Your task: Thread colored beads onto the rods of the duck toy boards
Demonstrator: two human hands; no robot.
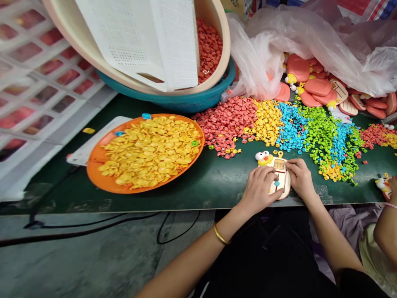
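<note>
Presently, a cream plastic toy board with rounded corners [284, 179] lies on the dark green tabletop [223, 178], at its near edge, right of centre. The left hand [259, 186] is half open, thumb and fingers apart over the toy, around a small blue piece [277, 183]. The right hand [300, 178] has its fingers bent close together at the toy's far right edge; whether they grip something, I cannot tell. In my judgement, steady left fingers and only gentle pressure from the right suit this handling. To the left, a round orange plastic plate [93, 178] carries smooth, thin yellow pieces [151, 149]. Farther, chunky red pieces [225, 124] lie heaped, near a wrinkled, translucent plastic bag [304, 35].
</note>
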